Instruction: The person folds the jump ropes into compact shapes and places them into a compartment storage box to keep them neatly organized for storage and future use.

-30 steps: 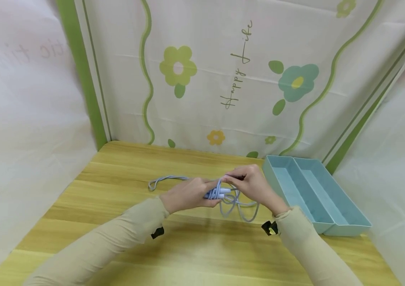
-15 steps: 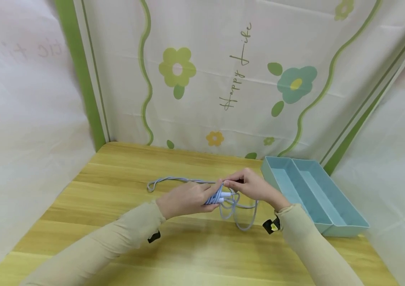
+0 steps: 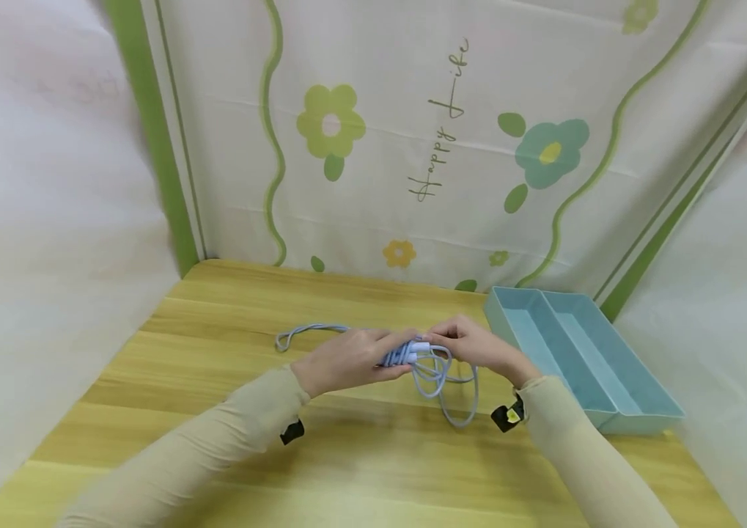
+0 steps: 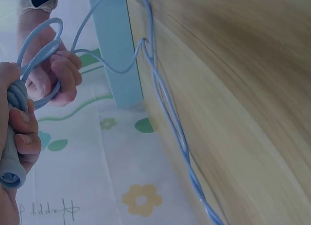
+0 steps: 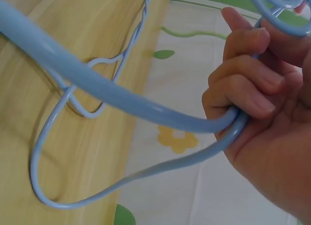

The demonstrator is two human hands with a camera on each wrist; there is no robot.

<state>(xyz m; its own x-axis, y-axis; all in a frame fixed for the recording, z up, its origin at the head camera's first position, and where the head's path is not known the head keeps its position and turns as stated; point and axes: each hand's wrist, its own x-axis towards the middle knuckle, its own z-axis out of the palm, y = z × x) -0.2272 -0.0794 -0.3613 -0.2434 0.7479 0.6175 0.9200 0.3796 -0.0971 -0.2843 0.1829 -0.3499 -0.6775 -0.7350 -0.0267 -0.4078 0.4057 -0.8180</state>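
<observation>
The wood-grain table (image 3: 373,473) bears two adjoining blue trays (image 3: 640,424) at the right. The jump rope (image 3: 397,356) is in hand beside them. The left hand (image 3: 350,359) grips its bundled handles (image 3: 421,347); the right hand's (image 3: 475,345) curled fingers hold the cord (image 5: 146,113). Several turns are wound; loose loops (image 3: 460,424) and a twisted length (image 3: 315,325) remain unwound.

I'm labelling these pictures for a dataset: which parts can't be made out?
Turns of cord round the handles: head view, partly covered by the left hand, so no full count.
Cord within the right hand: right wrist view, hidden by curled fingers.
Upper sleeves: head view, cut off by the bottom edge.
Lettering at far left: head view, too faint to read.
</observation>
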